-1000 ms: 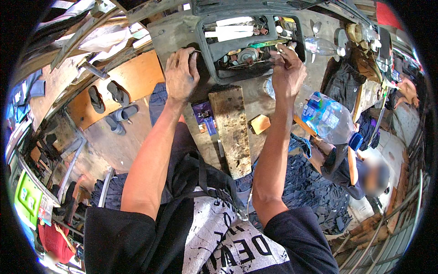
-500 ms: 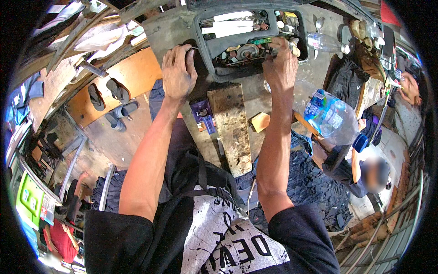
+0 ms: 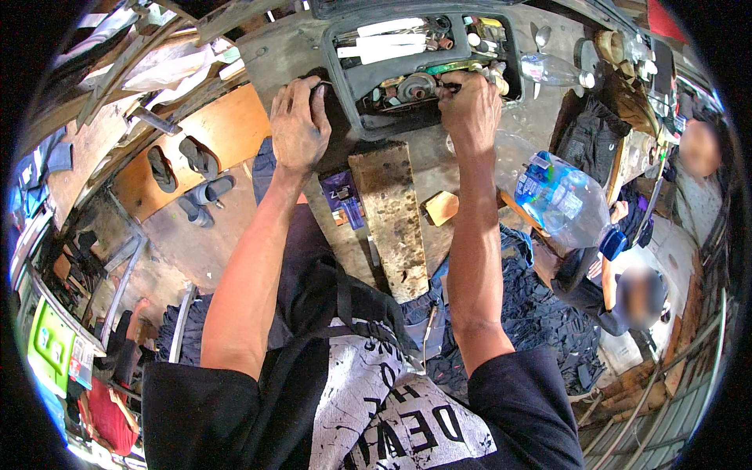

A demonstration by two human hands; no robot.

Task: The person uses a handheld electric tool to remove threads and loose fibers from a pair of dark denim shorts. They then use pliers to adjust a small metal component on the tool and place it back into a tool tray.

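Note:
A black toolbox [image 3: 342, 92] lies open at the far side of the worktable, with small metal parts, a round metal disc [image 3: 415, 88] and white sticks [image 3: 395, 35] inside. My right hand [image 3: 474, 117] reaches into its near compartment, fingers curled down among the parts; what they pinch, if anything, is hidden. Left of the box, my left hand [image 3: 300, 129] is closed, and a small dark thing shows at its fingertips, too small to name. Between my forearms lie a worn wooden board [image 3: 389, 219] and a purple package [image 3: 342, 200].
A large clear bottle [image 3: 564, 200] with a blue cap lies right of my right forearm, near a yellowish block [image 3: 441, 207]. Beyond it are a smaller bottle [image 3: 552, 70] and a spoon [image 3: 541, 35]. Sandals [image 3: 200, 157] sit at left; a person [image 3: 595, 286] is at right.
My right hand has shifted left and slightly nearer inside the toolbox, toward the metal disc. My left hand keeps its place beside the box. The whole view has slid a little left.

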